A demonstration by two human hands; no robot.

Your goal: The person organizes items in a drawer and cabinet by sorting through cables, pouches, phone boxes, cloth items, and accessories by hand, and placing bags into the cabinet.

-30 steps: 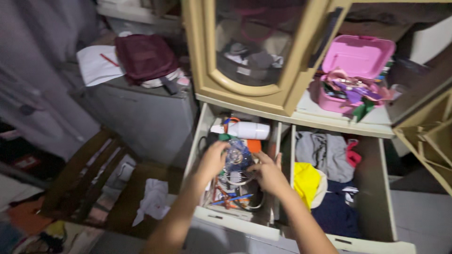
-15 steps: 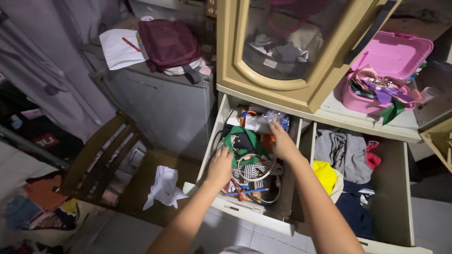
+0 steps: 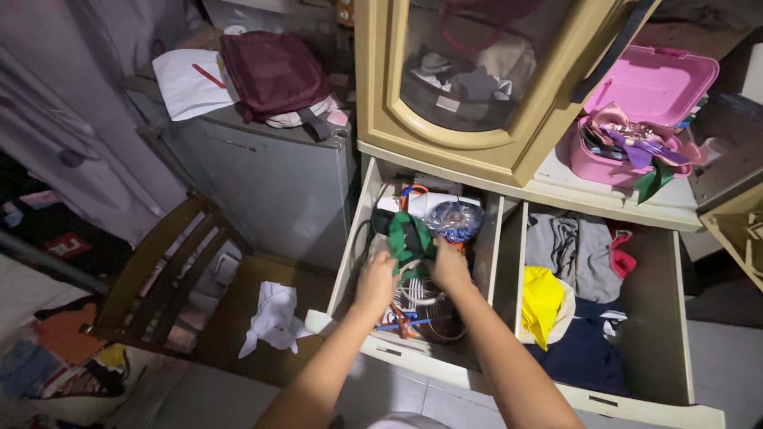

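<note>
Both hands inside the left open drawer, at a green cloth item.

The left hand [image 3: 375,282] rests knuckles-up on the drawer clutter; the right hand [image 3: 449,266] sits just beside it at 3 o'clock. Both touch the green cloth item [image 3: 409,234], which lies at 12 o'clock from the hands; whether the fingers are closed on it cannot be told. A shiny blue bundle [image 3: 455,220] lies at 1 o'clock, white cable coils [image 3: 413,292] between the hands. The left drawer [image 3: 343,270] stands pulled out. At 3 o'clock, the right drawer [image 3: 664,318] holds a yellow garment [image 3: 540,300] and grey clothing [image 3: 574,250]. A pink box [image 3: 656,87] stands at 1 o'clock, a wooden chair [image 3: 171,274] at 9 o'clock.
</note>
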